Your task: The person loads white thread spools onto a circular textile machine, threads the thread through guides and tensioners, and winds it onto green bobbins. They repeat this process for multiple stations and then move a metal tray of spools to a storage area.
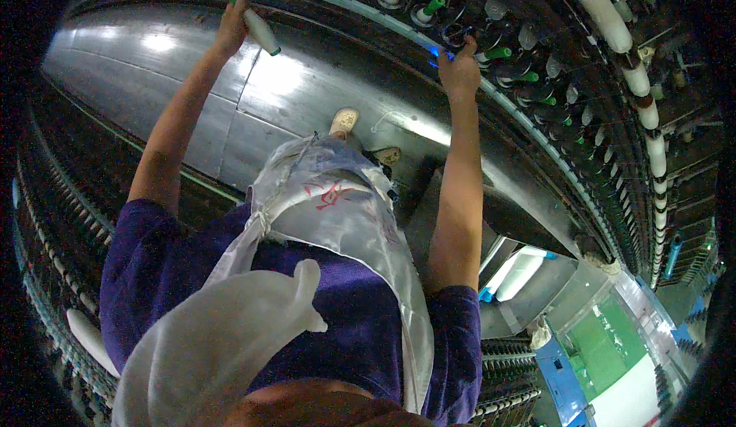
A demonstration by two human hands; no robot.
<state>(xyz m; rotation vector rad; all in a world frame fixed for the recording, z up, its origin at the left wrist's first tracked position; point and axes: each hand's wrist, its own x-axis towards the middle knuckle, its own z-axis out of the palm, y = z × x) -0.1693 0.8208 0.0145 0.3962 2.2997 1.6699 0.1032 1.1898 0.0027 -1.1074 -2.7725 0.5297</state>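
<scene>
My left hand (pixel 232 27) is closed round a bobbin (pixel 262 33) wound with white yarn, its green end sticking out above the fist. It is held over the metal floor, away from the machine. My right hand (pixel 459 73) reaches to the spindle row of a spinning frame (pixel 383 14) at the upper right. Its index finger stretches toward a dark spindle ring (pixel 457 34), with the thumb apart from it. A bright blue piece (pixel 435 55) shows beside the thumb; what it is I cannot make out. Green-topped bobbins (pixel 434 6) stand on both sides of this hand.
White roving bobbins (pixel 606 13) hang in a row above the frame at the right. Another machine row (pixel 57 251) runs along the left. A grey bin (pixel 546 293) with white rolls is at the lower right. My shoe (pixel 345 120) stands on the metal floor (pixel 192 74).
</scene>
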